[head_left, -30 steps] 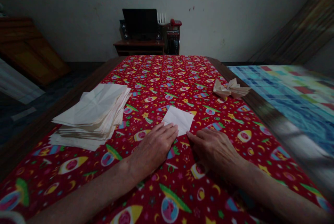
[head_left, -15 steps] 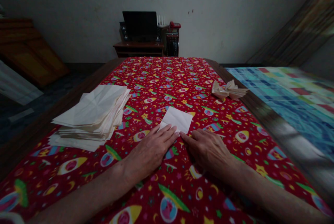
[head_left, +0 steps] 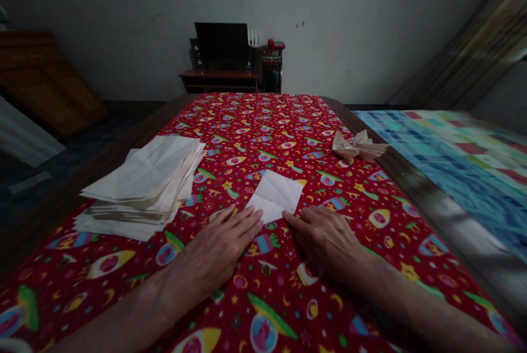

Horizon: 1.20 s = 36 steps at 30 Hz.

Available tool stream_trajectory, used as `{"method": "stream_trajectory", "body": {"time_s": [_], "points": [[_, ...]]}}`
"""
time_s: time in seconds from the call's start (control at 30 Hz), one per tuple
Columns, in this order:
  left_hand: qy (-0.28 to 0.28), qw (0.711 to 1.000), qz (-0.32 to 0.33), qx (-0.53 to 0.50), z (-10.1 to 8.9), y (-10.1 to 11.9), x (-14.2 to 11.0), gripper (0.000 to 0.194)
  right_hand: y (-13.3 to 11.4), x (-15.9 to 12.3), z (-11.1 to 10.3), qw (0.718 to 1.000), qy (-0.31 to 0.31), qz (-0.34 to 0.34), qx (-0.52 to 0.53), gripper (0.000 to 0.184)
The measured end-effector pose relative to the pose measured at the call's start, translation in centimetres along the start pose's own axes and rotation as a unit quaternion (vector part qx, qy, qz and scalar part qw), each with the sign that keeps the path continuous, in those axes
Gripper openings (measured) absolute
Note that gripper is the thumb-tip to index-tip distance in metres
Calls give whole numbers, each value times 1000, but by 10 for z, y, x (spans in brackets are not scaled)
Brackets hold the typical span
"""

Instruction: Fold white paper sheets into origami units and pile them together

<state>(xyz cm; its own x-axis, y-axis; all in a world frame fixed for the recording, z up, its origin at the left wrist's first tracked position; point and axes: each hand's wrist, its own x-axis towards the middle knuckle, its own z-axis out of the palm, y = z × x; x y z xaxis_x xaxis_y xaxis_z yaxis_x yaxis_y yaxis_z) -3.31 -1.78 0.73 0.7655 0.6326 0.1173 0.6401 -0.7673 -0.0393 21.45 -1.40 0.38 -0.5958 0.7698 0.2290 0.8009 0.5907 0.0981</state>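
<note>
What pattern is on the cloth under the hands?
The cloth is red with colourful rockets and stars; best in the head view.

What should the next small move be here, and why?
Probably slide the right hand onto the white paper square: its fingers stop just short of the near corner, while the left hand touches the lower edge, steadying it from one side only.

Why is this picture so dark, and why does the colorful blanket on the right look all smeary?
In the head view, the whole room is dim and the wall sinks into shadow. The checked bedspread on the right is smeared with blur, and so is the shiny wooden table edge beside it. The white paper square near the middle looks much sharper.
</note>
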Motion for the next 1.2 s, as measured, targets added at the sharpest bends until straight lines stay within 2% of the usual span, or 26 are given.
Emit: {"method": "stream_trajectory", "body": {"time_s": [0.13,0.23,0.33,0.43,0.53,0.67,0.8,0.87,0.97,1.07,1.2], "points": [[31,999,0,-16,2,-7,-12,61,0,1,1,1000,-5,0,10,24],[73,995,9,-62,3,-14,-16,48,0,2,2,1000,-4,5,20,26],[107,989,-10,-99,1,-16,-10,38,0,1,1,998,-3,5,60,23],[110,989,-27,-99,-2,-13,4,32,-1,3,-1,995,13,13,103,18],[92,992,-16,-83,-5,-10,20,30,5,10,1,989,54,20,137,25],[63,997,9,-44,-8,-11,31,24,29,26,14,967,166,64,182,24],[66,997,36,-6,-7,-17,32,23,51,38,21,957,126,117,233,23],[84,995,56,11,-4,-22,32,23,53,38,18,940,113,145,288,24],[127,988,79,32,0,-32,35,21,49,32,10,914,80,177,356,26],[154,984,76,43,3,-43,41,22,43,22,3,901,48,197,383,30],[164,984,52,54,7,-55,50,20,32,13,1,869,40,229,436,47]]}}
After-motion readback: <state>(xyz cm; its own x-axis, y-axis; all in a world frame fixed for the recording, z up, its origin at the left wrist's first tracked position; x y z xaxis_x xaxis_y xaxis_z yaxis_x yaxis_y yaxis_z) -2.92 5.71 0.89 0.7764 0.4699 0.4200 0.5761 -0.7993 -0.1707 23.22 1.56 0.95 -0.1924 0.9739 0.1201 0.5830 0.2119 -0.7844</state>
